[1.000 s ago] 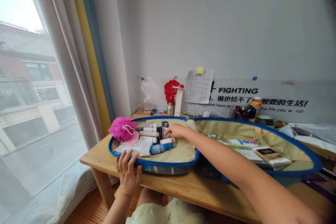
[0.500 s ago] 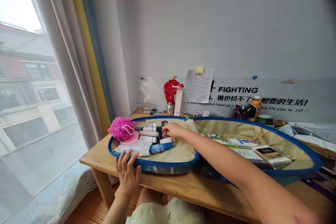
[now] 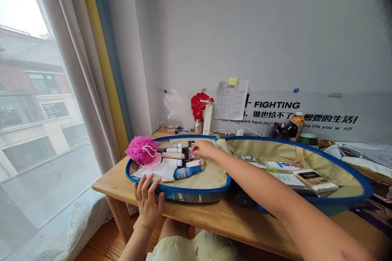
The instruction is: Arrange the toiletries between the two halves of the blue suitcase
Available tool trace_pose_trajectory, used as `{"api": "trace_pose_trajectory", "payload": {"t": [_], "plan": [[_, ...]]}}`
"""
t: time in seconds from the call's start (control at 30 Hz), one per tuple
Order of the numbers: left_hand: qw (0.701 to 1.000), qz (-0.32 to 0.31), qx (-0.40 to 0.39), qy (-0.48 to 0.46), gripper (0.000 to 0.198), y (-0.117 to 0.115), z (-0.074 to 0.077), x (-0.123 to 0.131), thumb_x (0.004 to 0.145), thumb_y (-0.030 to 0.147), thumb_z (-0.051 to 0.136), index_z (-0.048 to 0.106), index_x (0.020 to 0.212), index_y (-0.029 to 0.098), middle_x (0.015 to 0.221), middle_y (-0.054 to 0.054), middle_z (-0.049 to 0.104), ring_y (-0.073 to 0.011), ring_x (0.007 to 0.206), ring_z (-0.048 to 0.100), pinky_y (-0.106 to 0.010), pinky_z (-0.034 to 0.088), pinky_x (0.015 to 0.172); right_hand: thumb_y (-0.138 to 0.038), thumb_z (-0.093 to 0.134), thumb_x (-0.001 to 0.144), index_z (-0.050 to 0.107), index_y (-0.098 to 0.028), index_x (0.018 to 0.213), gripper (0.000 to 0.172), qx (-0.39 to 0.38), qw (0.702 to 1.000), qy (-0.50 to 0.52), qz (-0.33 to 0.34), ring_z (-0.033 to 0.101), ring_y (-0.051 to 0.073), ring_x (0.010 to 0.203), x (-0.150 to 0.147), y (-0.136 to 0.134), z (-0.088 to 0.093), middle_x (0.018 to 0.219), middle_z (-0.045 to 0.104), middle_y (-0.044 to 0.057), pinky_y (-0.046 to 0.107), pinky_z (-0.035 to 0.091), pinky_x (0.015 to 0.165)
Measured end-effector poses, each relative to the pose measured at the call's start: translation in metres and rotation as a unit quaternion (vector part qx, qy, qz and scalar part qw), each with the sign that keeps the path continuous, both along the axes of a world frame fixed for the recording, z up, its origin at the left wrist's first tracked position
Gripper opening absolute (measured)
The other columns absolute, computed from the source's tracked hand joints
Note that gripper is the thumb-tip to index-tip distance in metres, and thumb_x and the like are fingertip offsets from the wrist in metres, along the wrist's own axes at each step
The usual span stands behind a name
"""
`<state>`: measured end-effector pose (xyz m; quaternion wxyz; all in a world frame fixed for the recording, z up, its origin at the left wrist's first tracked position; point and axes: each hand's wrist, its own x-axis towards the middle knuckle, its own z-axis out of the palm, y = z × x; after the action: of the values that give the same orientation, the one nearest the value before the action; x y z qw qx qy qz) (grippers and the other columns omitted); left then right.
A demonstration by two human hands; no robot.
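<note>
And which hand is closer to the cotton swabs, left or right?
Right. The right hand is over the suitcase's left half, left of the cotton swabs; the left hand is farther left, at the blue front rim.

Curtains point(image 3: 75, 49) and a wooden desk point(image 3: 112, 179) suggest a home.

The left forearm point(image 3: 136, 241) slanted up to the left grip point(image 3: 150, 203), seen from its back, fingers pointing up and slightly spread, thumb held apart. The right arm point(image 3: 260, 181) stretched diagonally leftward from the lower right, wrist nearly straight; the right grip point(image 3: 202, 149) had its fingers bent.
</note>
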<state>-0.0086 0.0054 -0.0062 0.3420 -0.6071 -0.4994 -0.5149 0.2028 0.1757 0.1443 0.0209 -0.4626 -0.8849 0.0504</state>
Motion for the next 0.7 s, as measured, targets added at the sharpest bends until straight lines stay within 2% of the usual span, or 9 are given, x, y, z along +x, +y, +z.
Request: {"api": "trace_pose_trajectory", "payload": {"t": [0.4,0.47,0.57,0.7], "plan": [[1.000,0.004,-0.008,-0.004,0.036,0.000,-0.001,0.000,0.091,0.026,0.043,0.050,0.126,0.021,0.130,-0.013,0.051,-0.0283,0.140,0.030,-0.053,0.013,0.116,-0.039,0.054,0.091,0.059,-0.019,0.115,0.032,-0.026,0.999,0.018,0.025,0.058,0.018,0.105,-0.008,-0.003,-0.005,0.121,0.059,0.007,0.040,0.050,0.091],[1.000,0.002,-0.003,0.002,0.036,-0.001,0.001,0.000,0.091,0.026,0.042,0.050,0.126,0.021,0.130,-0.013,0.051,-0.0280,0.139,0.030,-0.052,0.013,0.116,-0.039,0.054,0.091,0.059,-0.019,0.114,0.031,-0.032,0.999,0.040,0.018,0.058,0.017,0.104,-0.004,-0.001,0.002,0.119,0.059,0.007,0.040,0.050,0.091],[1.000,-0.004,0.005,0.012,0.035,-0.001,0.004,0.001,0.092,0.024,0.042,0.050,0.125,0.020,0.129,-0.014,0.051,-0.0268,0.140,0.029,-0.051,0.013,0.116,-0.040,0.053,0.091,0.059,-0.018,0.115,0.033,-0.031,0.996,0.084,-0.010,0.059,0.016,0.101,0.017,0.008,0.023,0.116,0.060,0.007,0.039,0.051,0.088],[1.000,-0.003,0.008,0.012,0.035,-0.001,0.004,0.001,0.092,0.025,0.042,0.049,0.126,0.020,0.129,-0.013,0.051,-0.0270,0.140,0.029,-0.052,0.013,0.116,-0.043,0.050,0.092,0.057,-0.016,0.117,0.037,-0.038,0.989,0.126,-0.064,0.061,0.015,0.094,0.079,0.022,0.055,0.111,0.062,0.007,0.037,0.052,0.084]]}}
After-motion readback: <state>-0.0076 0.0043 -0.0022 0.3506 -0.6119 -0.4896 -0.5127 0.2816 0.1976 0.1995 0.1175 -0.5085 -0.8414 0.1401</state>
